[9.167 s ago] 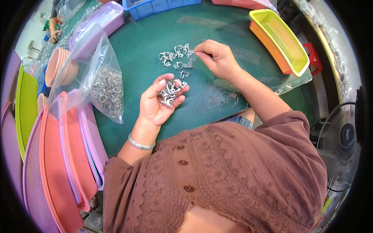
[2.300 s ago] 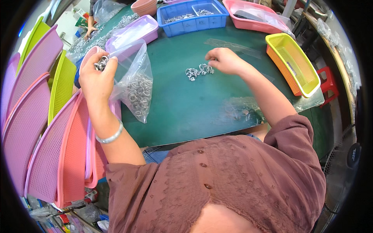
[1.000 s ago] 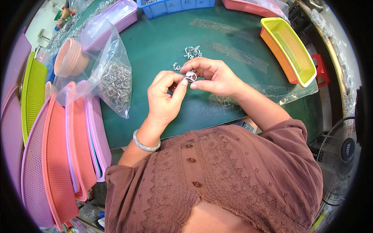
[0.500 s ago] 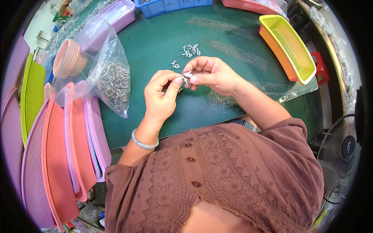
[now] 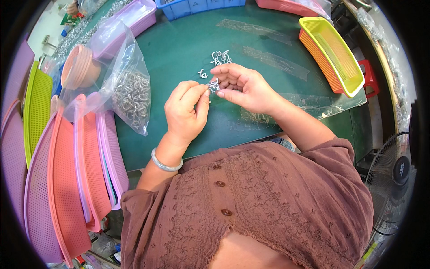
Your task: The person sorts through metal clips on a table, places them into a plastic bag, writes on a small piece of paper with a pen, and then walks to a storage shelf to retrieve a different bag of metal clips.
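Between thumb and fingertips, my left hand (image 5: 187,106) pinches a small silver-coloured, curled metal piece (image 5: 213,85). It looks like twisted wire or a cluster of rings; its exact kind is too small to tell. My right hand (image 5: 245,86) is half curled beside it, thumb apart from the bent fingers, the piece lying in front of that gap. Whether the right fingertips touch it I cannot make out. Just beyond my hands, a small heap of similar curled pieces (image 5: 221,58) lies on the green tabletop (image 5: 179,49). One separate spiral piece (image 5: 203,74) rests nearer.
A clear plastic bag (image 5: 131,96) of many silver pieces lies at the left, beside stacked peach-coloured cups (image 5: 80,69). Perforated baskets (image 5: 67,188) line the left edge. A yellow-and-orange basket (image 5: 331,56) stands at right, a blue bin (image 5: 199,6) at the back, a fan (image 5: 389,179) lower right.
My right thumb has come away from the metal piece, and the right hand has opened a little. My left hand still pinches the piece and has turned slightly.
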A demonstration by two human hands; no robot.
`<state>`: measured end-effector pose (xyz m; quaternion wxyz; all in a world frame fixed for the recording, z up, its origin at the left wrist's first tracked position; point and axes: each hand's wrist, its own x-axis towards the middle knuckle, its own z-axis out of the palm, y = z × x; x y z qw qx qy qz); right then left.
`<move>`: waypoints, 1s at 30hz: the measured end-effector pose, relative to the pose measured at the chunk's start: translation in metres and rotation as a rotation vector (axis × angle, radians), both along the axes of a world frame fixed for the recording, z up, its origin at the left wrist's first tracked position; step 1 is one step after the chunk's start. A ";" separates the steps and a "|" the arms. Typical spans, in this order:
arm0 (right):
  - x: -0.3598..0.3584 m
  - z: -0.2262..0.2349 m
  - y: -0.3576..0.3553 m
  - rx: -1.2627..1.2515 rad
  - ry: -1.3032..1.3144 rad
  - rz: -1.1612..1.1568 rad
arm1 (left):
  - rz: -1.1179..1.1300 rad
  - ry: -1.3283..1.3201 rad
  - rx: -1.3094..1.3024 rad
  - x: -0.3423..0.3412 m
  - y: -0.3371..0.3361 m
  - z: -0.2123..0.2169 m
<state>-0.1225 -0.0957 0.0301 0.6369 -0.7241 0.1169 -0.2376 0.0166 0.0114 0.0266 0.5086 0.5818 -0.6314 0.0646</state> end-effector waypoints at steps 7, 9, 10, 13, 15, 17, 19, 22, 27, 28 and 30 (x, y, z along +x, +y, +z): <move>-0.001 0.002 0.002 -0.169 0.031 -0.047 | -0.035 0.141 0.078 0.000 0.002 -0.001; -0.001 0.008 0.002 -0.007 0.075 -0.017 | -0.097 0.317 0.088 0.003 0.001 -0.009; 0.000 0.010 0.002 -0.008 0.095 -0.018 | -0.128 0.456 0.132 0.003 0.002 -0.013; 0.000 0.016 0.001 0.002 0.138 -0.017 | -0.215 0.863 0.254 0.003 0.002 -0.019; 0.001 0.020 0.001 0.024 0.145 -0.014 | -0.265 1.118 0.321 0.002 0.003 -0.017; 0.004 0.019 0.000 0.080 0.161 -0.011 | -0.350 1.285 0.349 0.006 0.004 -0.020; 0.005 0.018 -0.002 0.118 0.160 -0.002 | -0.416 1.403 0.370 0.009 0.004 -0.021; 0.005 0.016 -0.003 0.123 0.139 0.024 | -0.471 1.488 0.381 0.011 0.006 -0.023; 0.006 0.012 -0.001 0.051 0.064 0.109 | -0.471 1.522 0.393 0.012 0.008 -0.020; 0.008 0.012 -0.001 -0.103 0.027 0.112 | -0.486 1.592 0.386 0.012 0.009 -0.017; 0.014 0.012 -0.003 -0.409 -0.045 0.119 | -0.514 1.734 0.369 0.013 0.009 -0.012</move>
